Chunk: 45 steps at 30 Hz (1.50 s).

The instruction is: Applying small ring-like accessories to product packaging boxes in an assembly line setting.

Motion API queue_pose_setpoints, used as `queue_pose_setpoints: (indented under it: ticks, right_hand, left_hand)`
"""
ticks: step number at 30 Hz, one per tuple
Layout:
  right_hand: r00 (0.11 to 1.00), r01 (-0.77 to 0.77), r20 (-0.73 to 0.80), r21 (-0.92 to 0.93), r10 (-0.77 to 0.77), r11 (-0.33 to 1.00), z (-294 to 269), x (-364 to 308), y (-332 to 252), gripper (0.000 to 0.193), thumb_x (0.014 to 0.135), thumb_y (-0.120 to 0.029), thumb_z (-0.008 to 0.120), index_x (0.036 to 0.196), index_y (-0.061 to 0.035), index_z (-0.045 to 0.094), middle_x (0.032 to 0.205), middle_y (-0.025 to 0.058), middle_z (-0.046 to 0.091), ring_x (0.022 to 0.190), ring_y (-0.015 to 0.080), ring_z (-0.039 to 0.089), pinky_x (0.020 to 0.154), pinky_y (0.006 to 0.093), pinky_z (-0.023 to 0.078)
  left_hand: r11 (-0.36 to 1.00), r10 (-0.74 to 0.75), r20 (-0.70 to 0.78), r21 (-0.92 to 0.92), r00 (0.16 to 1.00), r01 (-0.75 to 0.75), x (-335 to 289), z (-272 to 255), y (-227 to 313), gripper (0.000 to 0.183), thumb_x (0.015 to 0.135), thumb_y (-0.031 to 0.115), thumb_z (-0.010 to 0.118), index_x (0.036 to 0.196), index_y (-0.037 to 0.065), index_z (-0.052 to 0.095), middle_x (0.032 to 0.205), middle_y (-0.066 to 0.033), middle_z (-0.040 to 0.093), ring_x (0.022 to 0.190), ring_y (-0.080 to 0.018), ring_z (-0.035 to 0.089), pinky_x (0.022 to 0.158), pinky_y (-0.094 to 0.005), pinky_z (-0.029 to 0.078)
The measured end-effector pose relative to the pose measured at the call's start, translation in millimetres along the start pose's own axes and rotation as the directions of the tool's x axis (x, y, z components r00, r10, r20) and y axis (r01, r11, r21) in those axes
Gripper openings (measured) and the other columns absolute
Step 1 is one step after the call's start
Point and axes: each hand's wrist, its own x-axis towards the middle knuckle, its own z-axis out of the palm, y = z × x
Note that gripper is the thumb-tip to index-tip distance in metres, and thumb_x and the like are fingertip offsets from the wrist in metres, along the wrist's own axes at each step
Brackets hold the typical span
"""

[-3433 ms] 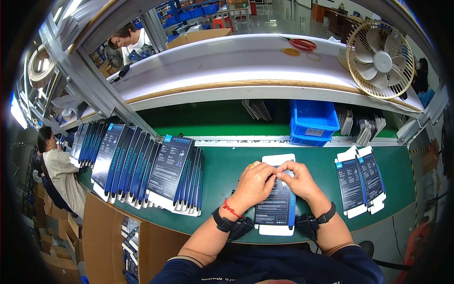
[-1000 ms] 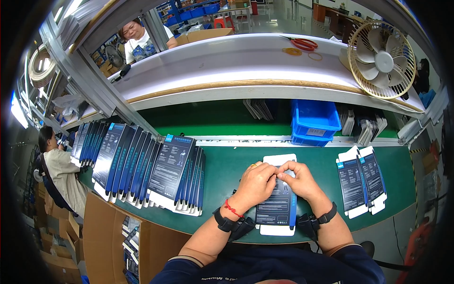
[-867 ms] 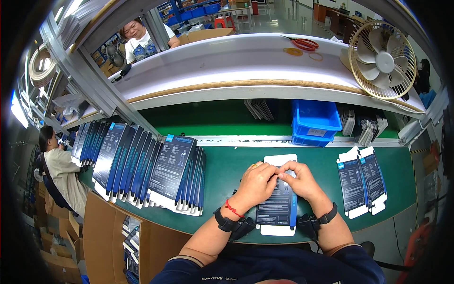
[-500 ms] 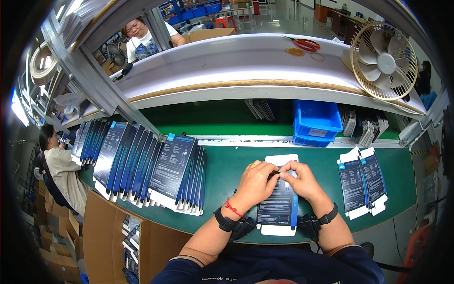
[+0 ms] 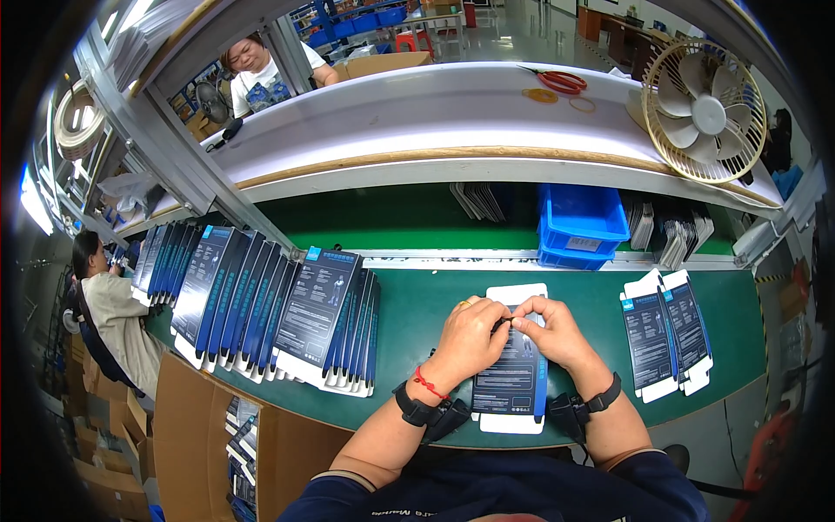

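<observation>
My left hand (image 5: 474, 333) and my right hand (image 5: 553, 327) meet above a flat dark blue carton (image 5: 504, 387) with white end flaps, which lies on the green worktop. Between the fingertips of both hands is a small black piece (image 5: 501, 323); the fingers mostly cover it, so its kind cannot be made out. Both hands are closed in a pinch. To the right, two more flat cartons (image 5: 648, 339) lie side by side. A long row of cartons (image 5: 317, 300) leans at the left.
An open cardboard box (image 5: 196, 435) holding cartons stands at the lower left. Blue bins (image 5: 583, 217) sit under the white shelf (image 5: 417, 113). On that shelf are a fan (image 5: 708, 113) and red-handled scissors (image 5: 564, 82). Two other people work at the left and beyond the shelf.
My hands stay almost in place over the carton, with the fingers shifting slightly around the small black piece. Little else differs.
</observation>
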Motion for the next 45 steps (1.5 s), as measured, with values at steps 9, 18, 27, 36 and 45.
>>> queue_pose_setpoints:
  ticks: [9, 18, 27, 36, 45]
  right_hand:
    - [1.000, -0.006, 0.008, -0.005, 0.006, 1.000, -0.3, 0.6, -2.0, 0.006, 0.085, -0.006, 0.068, 0.087, -0.0010, 0.066, 0.079, 0.0043, 0.067, 0.076, 0.0091, 0.058, 0.070, 0.0276, 0.047]
    - [1.000, 0.015, -0.005, -0.007, -0.015, 1.000, 0.0, 0.6, 3.1, 0.007, 0.085, -0.007, 0.068, 0.087, -0.0010, 0.066, 0.080, 0.0043, 0.068, 0.077, 0.0096, 0.058, 0.070, 0.0276, 0.047]
    - [1.000, -0.008, 0.006, 0.020, 0.008, 1.000, -0.8, 0.3, -0.4, 0.007, 0.085, -0.008, 0.068, 0.086, -0.0011, 0.065, 0.080, 0.0036, 0.067, 0.077, 0.0092, 0.058, 0.070, 0.0277, 0.048]
    - [1.000, -0.019, 0.004, 0.014, 0.019, 1.000, -0.6, 0.5, -1.6, 0.009, 0.085, -0.010, 0.069, 0.085, -0.0015, 0.066, 0.079, 0.0036, 0.067, 0.077, 0.0094, 0.058, 0.070, 0.0277, 0.047]
    - [1.000, -0.015, 0.004, 0.022, 0.015, 1.000, -0.6, 0.9, -0.6, 0.011, 0.086, -0.011, 0.069, 0.084, -0.0012, 0.065, 0.079, 0.0037, 0.067, 0.078, 0.0097, 0.058, 0.072, 0.0281, 0.047]
  left_hand:
    - [1.000, 0.021, -0.006, 0.007, 1.000, -0.021, 0.8, -0.9, 0.4, 0.009, 0.075, 0.006, 0.068, 0.082, 0.003, 0.064, 0.078, -0.0112, 0.064, 0.076, -0.0303, 0.060, 0.071, -0.0392, 0.047]
    - [1.000, 0.004, 0.010, 0.000, 1.000, -0.004, 0.2, -1.1, 1.4, 0.012, 0.076, 0.005, 0.068, 0.087, 0.004, 0.064, 0.080, -0.0109, 0.065, 0.077, -0.0303, 0.060, 0.071, -0.0391, 0.048]
    - [1.000, -0.019, 0.021, -0.006, 1.000, 0.019, 0.1, 0.3, 2.5, 0.014, 0.077, 0.005, 0.069, 0.089, 0.004, 0.063, 0.083, -0.0104, 0.066, 0.079, -0.0298, 0.062, 0.074, -0.0392, 0.049]
    - [1.000, -0.004, 0.016, -0.006, 1.000, 0.004, -0.4, 0.1, 1.5, 0.012, 0.078, 0.005, 0.068, 0.089, 0.004, 0.063, 0.082, -0.0108, 0.066, 0.078, -0.0303, 0.061, 0.073, -0.0395, 0.049]
    - [1.000, -0.001, 0.012, -0.011, 1.000, 0.001, 0.2, -0.4, 2.6, 0.011, 0.078, 0.004, 0.068, 0.088, 0.004, 0.063, 0.082, -0.0107, 0.066, 0.078, -0.0302, 0.061, 0.073, -0.0397, 0.049]
